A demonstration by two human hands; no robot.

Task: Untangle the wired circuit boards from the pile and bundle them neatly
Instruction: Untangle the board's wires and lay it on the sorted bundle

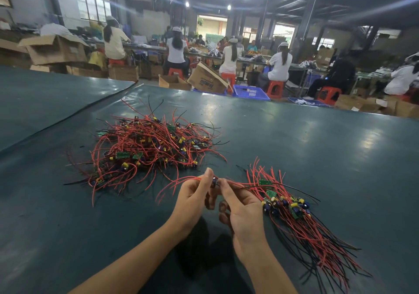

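A tangled pile of small green circuit boards with red and black wires (149, 148) lies on the dark green table (294, 139), left of centre. To the right lies a straightened bundle of wired boards (292, 205), wires fanning towards me. Between them my left hand (192, 198) and my right hand (240, 205) together pinch one small wired board (214, 183) just above the table. Its red wires trail left from my left fingers and right towards the bundle.
A seam in the table cover (68, 121) runs diagonally at the left. Beyond the far edge stand cardboard boxes (206, 79), blue crates (250, 92), orange stools and several seated people at benches.
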